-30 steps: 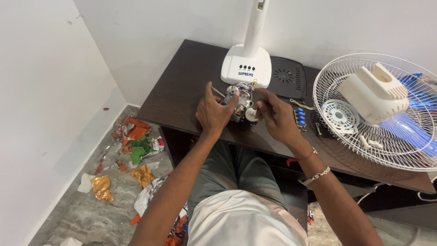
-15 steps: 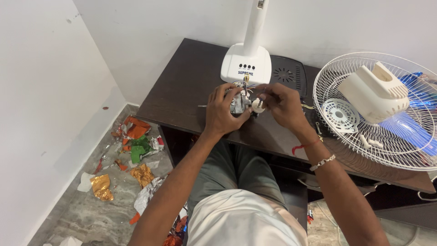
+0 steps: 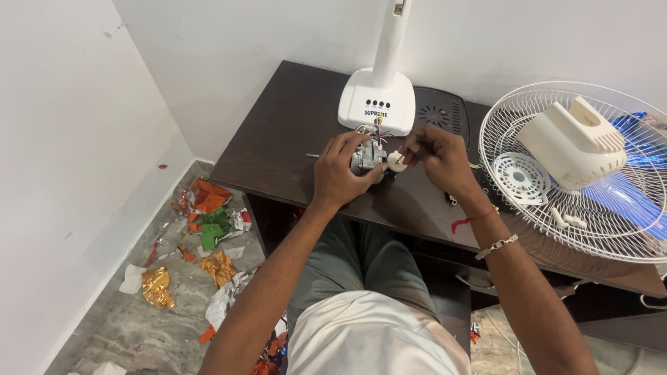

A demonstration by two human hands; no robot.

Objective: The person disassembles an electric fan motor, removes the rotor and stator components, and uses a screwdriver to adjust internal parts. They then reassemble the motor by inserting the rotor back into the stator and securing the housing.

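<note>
My left hand [image 3: 342, 173] grips a small metal fan motor [image 3: 367, 157] with thin wires, held just above the dark wooden table [image 3: 278, 139]. My right hand [image 3: 436, 154] pinches a small white round part [image 3: 397, 162] against the motor's right side. Both hands are in front of the white fan base with its upright pole [image 3: 379, 97].
A white wire fan guard [image 3: 556, 208] lies on the table's right, bearing a cream motor cover [image 3: 573, 142], a round white plate [image 3: 521, 178] and blue blades [image 3: 636, 191]. A black grille [image 3: 439, 118] sits behind the hands. Torn foil wrappers [image 3: 208, 222] litter the floor at left.
Both hands have shifted slightly towards the fan base with the motor. The right hand has moved the white part in against the motor.
</note>
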